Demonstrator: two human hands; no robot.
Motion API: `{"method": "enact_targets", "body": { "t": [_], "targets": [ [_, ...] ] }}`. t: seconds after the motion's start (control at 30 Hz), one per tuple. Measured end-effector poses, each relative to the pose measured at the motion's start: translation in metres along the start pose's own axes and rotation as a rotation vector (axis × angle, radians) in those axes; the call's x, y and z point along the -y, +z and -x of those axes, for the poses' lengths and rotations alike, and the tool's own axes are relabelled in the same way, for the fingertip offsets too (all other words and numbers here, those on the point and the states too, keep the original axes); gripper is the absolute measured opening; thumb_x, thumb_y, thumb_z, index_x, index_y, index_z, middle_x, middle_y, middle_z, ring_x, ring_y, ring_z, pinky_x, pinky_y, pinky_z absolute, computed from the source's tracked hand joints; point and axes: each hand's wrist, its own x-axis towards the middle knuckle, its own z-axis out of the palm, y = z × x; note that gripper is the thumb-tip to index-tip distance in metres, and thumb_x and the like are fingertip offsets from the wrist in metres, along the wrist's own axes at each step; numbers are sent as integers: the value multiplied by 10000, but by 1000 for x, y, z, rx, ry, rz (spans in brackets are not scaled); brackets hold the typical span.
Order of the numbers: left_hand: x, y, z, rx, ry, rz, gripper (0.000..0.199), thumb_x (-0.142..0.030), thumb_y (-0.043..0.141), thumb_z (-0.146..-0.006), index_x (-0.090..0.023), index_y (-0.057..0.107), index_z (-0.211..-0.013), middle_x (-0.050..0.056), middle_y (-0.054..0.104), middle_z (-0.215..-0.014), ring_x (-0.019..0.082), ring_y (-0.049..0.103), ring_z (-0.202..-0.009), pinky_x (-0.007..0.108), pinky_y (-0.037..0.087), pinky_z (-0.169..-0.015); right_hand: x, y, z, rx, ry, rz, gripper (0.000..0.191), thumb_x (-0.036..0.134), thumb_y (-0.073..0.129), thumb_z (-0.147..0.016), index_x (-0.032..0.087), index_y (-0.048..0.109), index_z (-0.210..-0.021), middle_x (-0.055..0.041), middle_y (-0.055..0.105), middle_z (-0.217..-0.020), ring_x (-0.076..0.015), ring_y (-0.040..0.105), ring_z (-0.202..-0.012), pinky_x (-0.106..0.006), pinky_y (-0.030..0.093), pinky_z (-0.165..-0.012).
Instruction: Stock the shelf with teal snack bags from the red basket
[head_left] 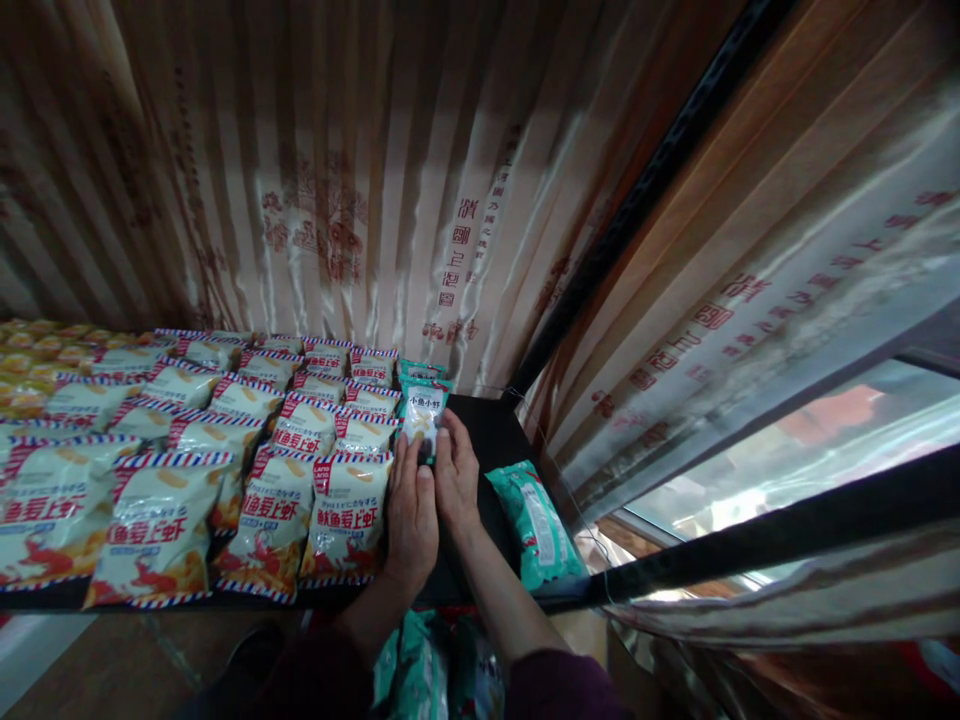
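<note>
A teal and white snack bag (pixel 424 408) stands upright on the black shelf between my two hands. My left hand (pixel 412 515) presses along its left side and lower front, fingers together. My right hand (pixel 457 475) cups the bag's right side, and its fingers point toward the back. Part of the bag's lower half is hidden by my fingers. Right behind it shows the top of another teal bag (pixel 422 370). Close to my left hand stands a white and red snack bag (pixel 349 520) with a striped edge.
Rows of white and red bags (pixel 161 525) fill the shelf to the left, with yellow packs (pixel 37 355) beyond. One teal bag (pixel 534 525) lies at the shelf's right end. More teal bags (pixel 424 665) sit below the front edge. A black post (pixel 600 260) and curtain (pixel 420 180) border the shelf.
</note>
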Motion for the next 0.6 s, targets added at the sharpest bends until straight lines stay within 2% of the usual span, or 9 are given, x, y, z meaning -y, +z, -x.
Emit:
{"method": "enact_targets", "body": {
  "t": [0.23, 0.33, 0.47, 0.6],
  "targets": [
    [6, 2, 2, 30, 44, -23, 527, -399, 260, -932, -124, 435, -1345, 131, 330, -1482, 212, 264, -1384, 435, 211, -1148, 1, -1, 1, 26, 39, -55, 456, 462, 421, -880, 176, 544, -1214, -104, 588, -1243, -217, 537, -1149, -409, 392, -1017],
    [4, 1, 10, 55, 60, -16, 503, -385, 254, -937, -124, 495, -1293, 138, 420, -1426, 210, 351, -1339, 432, 275, -1125, 2, -7, 11, 30, 53, -60, 434, 450, 435, -879, 180, 560, -1195, -97, 601, -1226, -210, 547, -1139, -396, 398, -1019],
    [-1, -1, 36, 116, 86, 25, 467, -362, 239, -943, -159, 556, -1219, 130, 579, -1262, 191, 521, -1187, 405, 412, -1034, 7, -22, 38, 50, 110, -90, 415, 447, 447, -878, 187, 578, -1173, -96, 625, -1198, -214, 579, -1107, -387, 434, -989],
    [-9, -9, 73, 134, 165, 9, 437, -349, 253, -938, -190, 591, -1164, 125, 602, -1219, 194, 557, -1134, 400, 459, -986, 14, -47, 76, 55, 165, -96, 417, 478, 446, -873, 200, 606, -1140, -92, 652, -1154, -225, 607, -1076, -390, 462, -958]
  ]
}}
